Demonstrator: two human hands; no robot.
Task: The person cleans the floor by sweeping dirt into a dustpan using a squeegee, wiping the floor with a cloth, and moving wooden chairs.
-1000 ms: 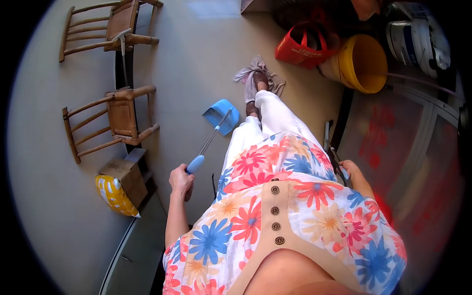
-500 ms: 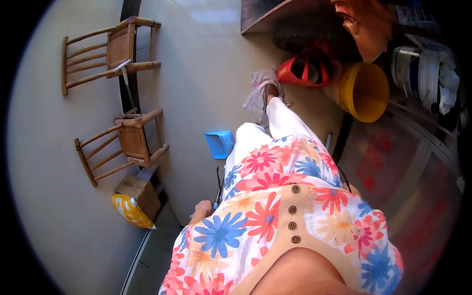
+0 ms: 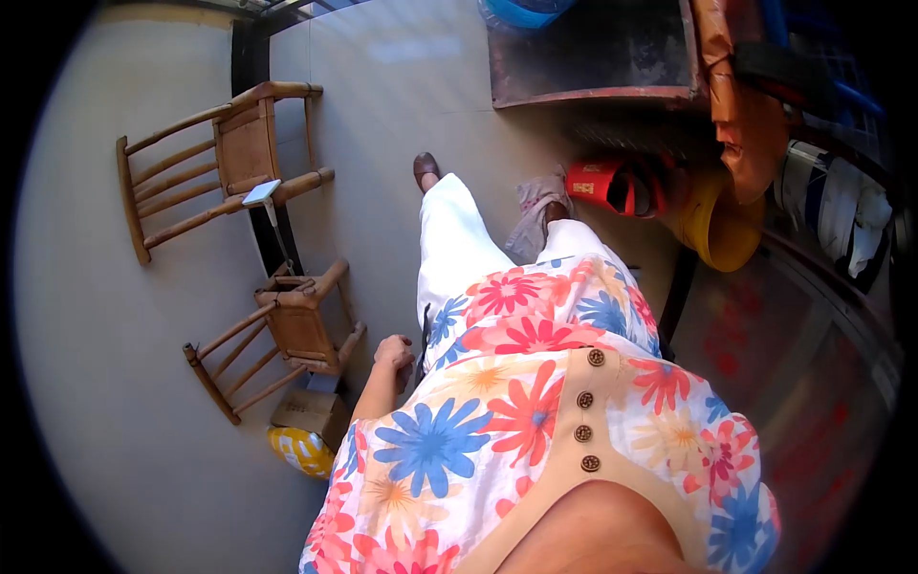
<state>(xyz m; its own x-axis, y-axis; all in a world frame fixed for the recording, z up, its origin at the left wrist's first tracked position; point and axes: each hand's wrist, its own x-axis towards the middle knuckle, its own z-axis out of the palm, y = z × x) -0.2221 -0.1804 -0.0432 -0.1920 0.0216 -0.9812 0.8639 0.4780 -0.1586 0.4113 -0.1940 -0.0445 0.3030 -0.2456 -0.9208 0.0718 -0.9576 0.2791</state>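
My left hand hangs at my left side, beside the floral shirt and the white trousers. Its fingers are curled closed. A thin dark strip runs close to the fingertips; whether the hand grips it I cannot make out. My right hand is out of view behind the shirt. Under my right shoe lies a grey cloth on the tiled floor, while my left shoe is stretched forward.
Two bamboo chairs stand at left, with a squeegee-like tool against one. A cardboard box and yellow package sit behind. At right are a red bag, yellow bucket and dark-topped table.
My left foot has stepped forward, and the blue dustpan on the floor is no longer visible. The view has shifted forward, showing more of the table. My left hand has swung slightly forward.
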